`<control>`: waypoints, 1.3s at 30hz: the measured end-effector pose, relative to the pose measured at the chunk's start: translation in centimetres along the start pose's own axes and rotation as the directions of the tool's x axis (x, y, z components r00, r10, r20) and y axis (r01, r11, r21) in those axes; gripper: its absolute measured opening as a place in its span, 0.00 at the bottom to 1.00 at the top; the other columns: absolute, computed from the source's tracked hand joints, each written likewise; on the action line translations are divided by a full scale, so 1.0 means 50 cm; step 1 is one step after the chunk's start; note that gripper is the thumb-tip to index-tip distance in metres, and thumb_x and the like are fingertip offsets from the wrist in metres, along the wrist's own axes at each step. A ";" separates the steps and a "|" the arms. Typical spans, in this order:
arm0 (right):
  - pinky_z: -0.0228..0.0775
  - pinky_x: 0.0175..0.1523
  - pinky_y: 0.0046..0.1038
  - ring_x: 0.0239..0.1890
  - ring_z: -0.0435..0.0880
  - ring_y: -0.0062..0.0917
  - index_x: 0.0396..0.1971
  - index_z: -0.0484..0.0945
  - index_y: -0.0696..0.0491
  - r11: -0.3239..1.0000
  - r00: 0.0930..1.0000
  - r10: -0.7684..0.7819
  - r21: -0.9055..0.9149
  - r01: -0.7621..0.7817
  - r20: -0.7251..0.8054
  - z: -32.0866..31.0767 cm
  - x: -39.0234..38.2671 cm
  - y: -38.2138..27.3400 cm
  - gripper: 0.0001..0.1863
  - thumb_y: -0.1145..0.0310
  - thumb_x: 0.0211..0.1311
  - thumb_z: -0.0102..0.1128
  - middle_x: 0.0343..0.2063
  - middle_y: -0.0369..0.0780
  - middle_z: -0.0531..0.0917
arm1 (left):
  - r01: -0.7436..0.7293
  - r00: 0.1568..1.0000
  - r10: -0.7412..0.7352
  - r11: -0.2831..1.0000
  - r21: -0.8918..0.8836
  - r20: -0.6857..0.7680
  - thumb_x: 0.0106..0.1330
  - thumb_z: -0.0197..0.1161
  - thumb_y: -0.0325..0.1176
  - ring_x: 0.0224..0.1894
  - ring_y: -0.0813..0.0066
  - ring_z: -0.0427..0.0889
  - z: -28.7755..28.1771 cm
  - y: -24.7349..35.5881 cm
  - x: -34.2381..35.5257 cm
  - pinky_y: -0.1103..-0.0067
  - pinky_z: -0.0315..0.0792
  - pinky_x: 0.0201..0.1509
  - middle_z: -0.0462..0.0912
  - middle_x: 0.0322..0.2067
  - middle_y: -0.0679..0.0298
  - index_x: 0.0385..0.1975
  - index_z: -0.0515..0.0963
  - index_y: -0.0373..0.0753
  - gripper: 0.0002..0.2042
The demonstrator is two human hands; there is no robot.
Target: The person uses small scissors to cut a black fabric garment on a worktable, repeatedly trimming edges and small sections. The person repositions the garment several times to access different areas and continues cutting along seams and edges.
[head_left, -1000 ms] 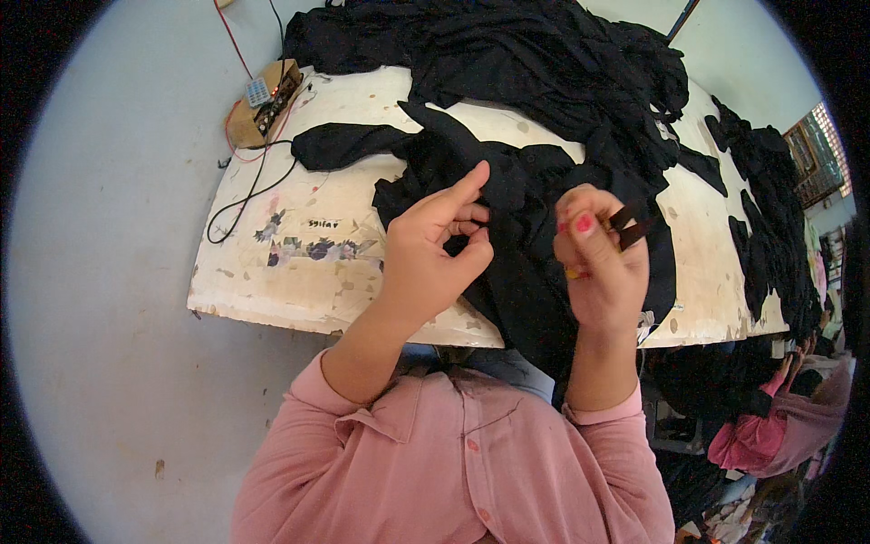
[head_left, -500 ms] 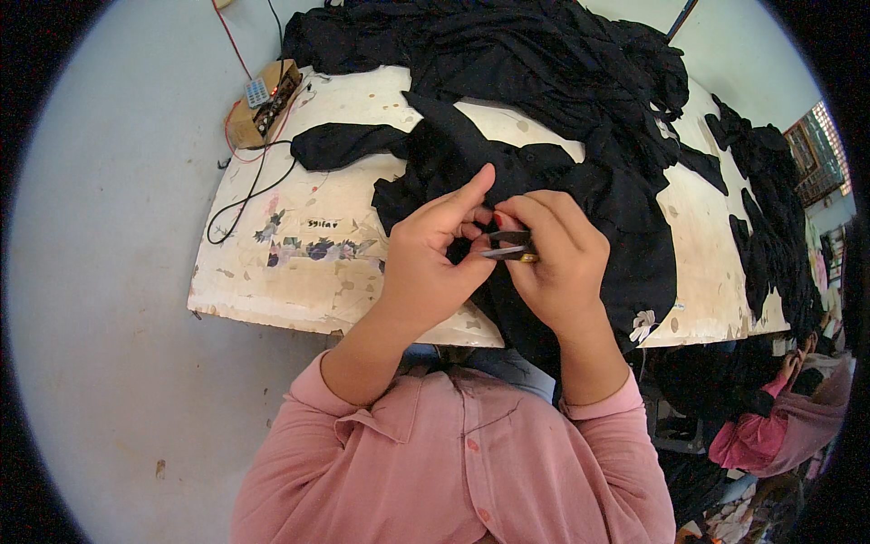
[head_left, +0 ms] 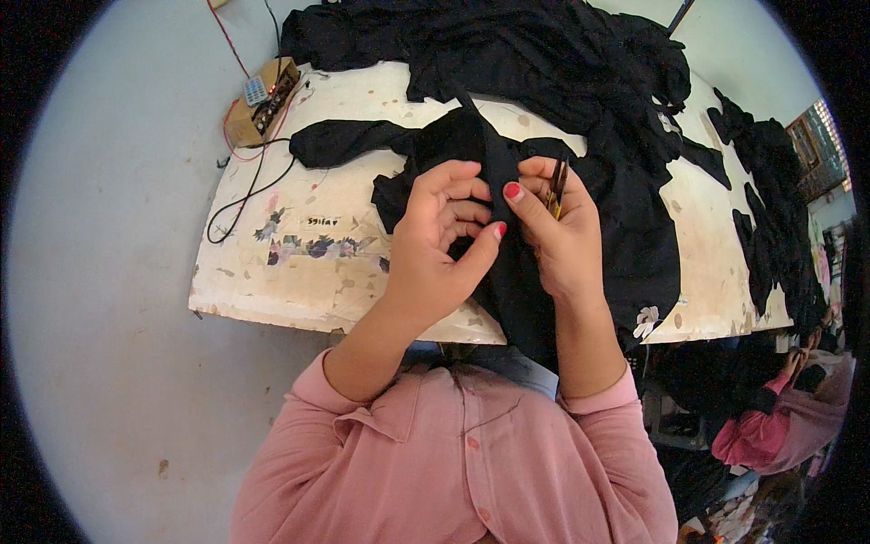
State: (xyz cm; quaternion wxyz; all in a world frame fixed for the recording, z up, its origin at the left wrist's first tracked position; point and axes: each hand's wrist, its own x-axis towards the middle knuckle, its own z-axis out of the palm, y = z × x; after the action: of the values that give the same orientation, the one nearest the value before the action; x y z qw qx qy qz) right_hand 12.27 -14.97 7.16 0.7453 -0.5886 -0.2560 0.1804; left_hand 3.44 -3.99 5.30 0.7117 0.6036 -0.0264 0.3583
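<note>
A black garment [head_left: 625, 245], sleeve out to the left, lies on the pale table in front of me and hangs over its near edge. A narrow folded strip of it stands up between my hands. My left hand [head_left: 430, 236] curls at the strip's left side, its thumb in front and its fingertips partly hidden by the cloth. My right hand [head_left: 566, 231] pinches the strip's other side with its thumb. Thread snips [head_left: 557, 190] with dark blades and a yellowish part are tucked in that same hand, blades pointing up.
More black cloth [head_left: 544, 63] is heaped along the table's far side. A brown box with electronics [head_left: 263, 104] and a black cable [head_left: 240, 204] sit at the left. Further black pieces [head_left: 766, 199] lie at the right, where a person in pink [head_left: 770, 426] sits.
The snips have swung from pointing left between my hands to pointing up in my right palm. My right thumb has come onto the garment, whose strip is now raised between both hands.
</note>
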 end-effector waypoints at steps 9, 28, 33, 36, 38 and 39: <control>0.68 0.39 0.22 0.31 0.77 0.29 0.55 0.72 0.56 0.553 0.838 -0.487 -0.657 0.513 0.244 -0.047 -0.008 -0.009 0.23 0.71 0.58 0.62 0.31 0.42 0.78 | 0.134 0.986 -0.127 0.989 -0.058 0.112 0.59 0.59 0.14 0.39 0.82 0.77 -0.026 0.008 0.007 0.88 0.72 0.41 0.73 0.41 0.63 0.55 0.72 0.32 0.22; 0.71 0.29 0.27 0.28 0.80 0.28 0.44 0.82 0.48 0.167 0.630 -0.553 -0.668 0.725 0.545 -0.069 -0.011 -0.051 0.20 0.68 0.46 0.68 0.31 0.36 0.81 | 0.348 0.925 -0.316 0.928 -0.136 0.210 0.55 0.62 0.14 0.38 0.84 0.76 -0.031 0.026 0.005 0.88 0.71 0.43 0.77 0.40 0.67 0.56 0.73 0.32 0.24; 0.70 0.29 0.27 0.27 0.80 0.27 0.42 0.83 0.48 0.155 0.624 -0.561 -0.672 0.724 0.544 -0.067 -0.010 -0.054 0.19 0.68 0.46 0.68 0.31 0.36 0.81 | 0.358 0.922 -0.332 0.927 -0.112 0.198 0.55 0.61 0.14 0.39 0.84 0.76 -0.032 0.026 0.005 0.88 0.72 0.44 0.77 0.40 0.67 0.55 0.73 0.32 0.24; 0.70 0.29 0.27 0.27 0.80 0.27 0.42 0.83 0.49 0.142 0.624 -0.558 -0.678 0.721 0.547 -0.065 -0.009 -0.053 0.18 0.68 0.46 0.68 0.31 0.36 0.81 | 0.351 0.925 -0.329 0.932 -0.092 0.190 0.55 0.61 0.14 0.38 0.84 0.76 -0.031 0.026 0.004 0.88 0.72 0.43 0.77 0.40 0.67 0.55 0.73 0.32 0.24; 0.70 0.28 0.27 0.27 0.80 0.27 0.42 0.83 0.49 0.155 0.621 -0.562 -0.668 0.728 0.546 -0.065 -0.007 -0.051 0.18 0.68 0.46 0.68 0.31 0.36 0.81 | 0.346 0.927 -0.327 0.935 -0.081 0.185 0.55 0.61 0.14 0.38 0.85 0.76 -0.031 0.026 0.004 0.88 0.72 0.43 0.77 0.40 0.67 0.55 0.73 0.32 0.24; 0.70 0.28 0.27 0.27 0.80 0.28 0.42 0.83 0.49 0.162 0.615 -0.573 -0.661 0.733 0.542 -0.065 -0.006 -0.050 0.18 0.68 0.46 0.68 0.31 0.36 0.81 | 0.344 0.928 -0.325 0.935 -0.083 0.184 0.55 0.61 0.14 0.38 0.85 0.76 -0.031 0.026 0.004 0.88 0.72 0.43 0.76 0.40 0.66 0.55 0.73 0.32 0.24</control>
State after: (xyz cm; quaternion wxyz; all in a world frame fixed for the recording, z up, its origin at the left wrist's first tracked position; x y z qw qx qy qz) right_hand 13.88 -18.28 8.99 0.3368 -0.6808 -0.5964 -0.2595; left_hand 2.29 -2.53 6.07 0.7910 0.5854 -0.0030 0.1776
